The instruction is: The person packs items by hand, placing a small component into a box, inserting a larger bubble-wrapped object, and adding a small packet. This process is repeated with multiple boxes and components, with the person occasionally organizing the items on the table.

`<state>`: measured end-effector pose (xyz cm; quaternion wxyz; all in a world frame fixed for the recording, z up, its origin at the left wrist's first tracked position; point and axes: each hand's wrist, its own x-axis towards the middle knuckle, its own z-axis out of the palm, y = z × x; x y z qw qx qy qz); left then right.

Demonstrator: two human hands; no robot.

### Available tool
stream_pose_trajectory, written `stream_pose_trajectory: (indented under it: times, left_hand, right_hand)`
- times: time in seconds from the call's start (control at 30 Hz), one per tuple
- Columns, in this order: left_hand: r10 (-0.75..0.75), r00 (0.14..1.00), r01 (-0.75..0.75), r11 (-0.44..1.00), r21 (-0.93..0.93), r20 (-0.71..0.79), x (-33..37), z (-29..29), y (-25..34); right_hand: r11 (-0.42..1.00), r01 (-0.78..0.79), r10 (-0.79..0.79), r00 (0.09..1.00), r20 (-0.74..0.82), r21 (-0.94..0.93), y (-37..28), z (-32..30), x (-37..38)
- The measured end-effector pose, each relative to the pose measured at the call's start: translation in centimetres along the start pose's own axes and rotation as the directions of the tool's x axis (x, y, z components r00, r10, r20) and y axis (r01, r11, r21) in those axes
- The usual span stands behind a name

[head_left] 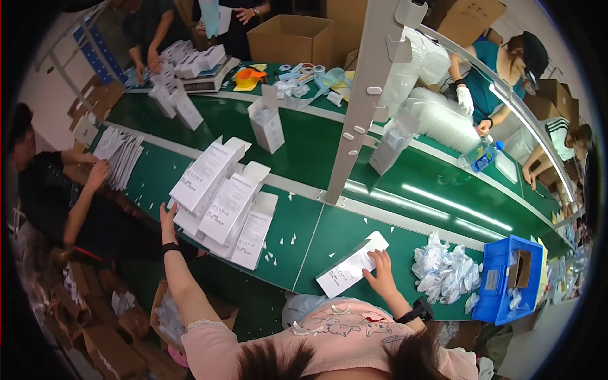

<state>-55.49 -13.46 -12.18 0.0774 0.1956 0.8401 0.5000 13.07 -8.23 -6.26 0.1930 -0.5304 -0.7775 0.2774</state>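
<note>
Several tall white cartons with raised top flaps lie piled on the green table; one white carton (229, 211) is in the pile's middle. At the pile's left edge, my left hand (167, 221) touches the cartons with thumb and fingers apart. Directly in front of me, a single white carton (342, 273) lies slanted, its flap end pointing away to the right. My right hand (381, 277) rests on that carton's right side, fingers spread and not wrapped round it. Small white paper scraps (292, 239) are scattered between the pile and the single carton.
Crumpled clear plastic bags (445, 269) lie at right beside a blue bin (500, 278). Beyond runs a green conveyor (297, 152) with upright cartons; a grey metal post (358, 107) rises at its near edge. A person (60, 190) works at left with flat cartons (120, 155).
</note>
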Motion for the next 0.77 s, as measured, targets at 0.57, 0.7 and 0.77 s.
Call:
stream_pose_trajectory:
  times: [0.57,0.7,0.77]
  left_hand:
    - [0.172,0.891,-0.048,0.957,-0.288,0.421,4.5,5.6,-6.1]
    - [0.177,0.894,-0.175,0.984,-0.043,0.411,3.3,5.3,-5.6]
    - [0.211,0.875,-0.395,0.831,0.391,0.436,2.6,5.1,-3.7]
  right_hand:
    - [0.976,-0.219,0.218,0.955,-0.203,0.019,5.4,-4.8,5.1]
    - [0.974,-0.172,0.121,0.947,-0.297,-0.151,5.0,-5.3,6.2]
    - [0.984,-0.177,0.168,0.957,-0.237,-0.018,4.9,-4.9,6.5]
